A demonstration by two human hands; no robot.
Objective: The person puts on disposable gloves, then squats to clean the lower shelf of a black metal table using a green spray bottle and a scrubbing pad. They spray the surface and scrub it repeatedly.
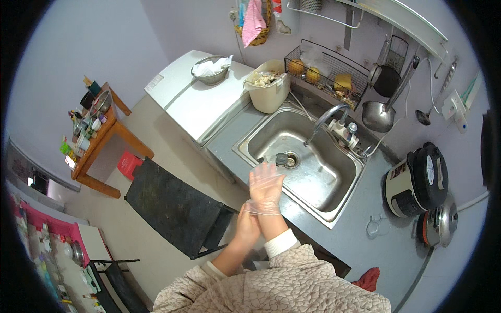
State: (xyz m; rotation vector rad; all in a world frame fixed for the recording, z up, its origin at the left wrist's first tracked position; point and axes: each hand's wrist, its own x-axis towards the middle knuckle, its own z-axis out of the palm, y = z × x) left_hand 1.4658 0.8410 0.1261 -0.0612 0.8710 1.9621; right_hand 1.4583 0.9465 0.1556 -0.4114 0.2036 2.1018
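Note:
My right hand [267, 186] wears a clear disposable plastic glove [261, 199], loose at the fingertips. It is raised palm up at the front edge of the stainless steel sink [309, 187], its fingers spread and nothing in them. At the right wrist, my left hand [249, 225] is bare and pinches the glove's cuff. Just beyond the gloved fingers, a dark round drain stopper [281, 159] lies beside the drain opening [292, 160]. A curved chrome faucet [327, 113] reaches over the basin.
A cream bin [270, 94] heaped with scraps stands behind the sink, near a wire rack [325, 74]. At right are an electric pressure cooker [417, 180] and small clear lids or cups [376, 226]. Left are a white appliance top [195, 101], a black stool [176, 207] and a wooden table [98, 152].

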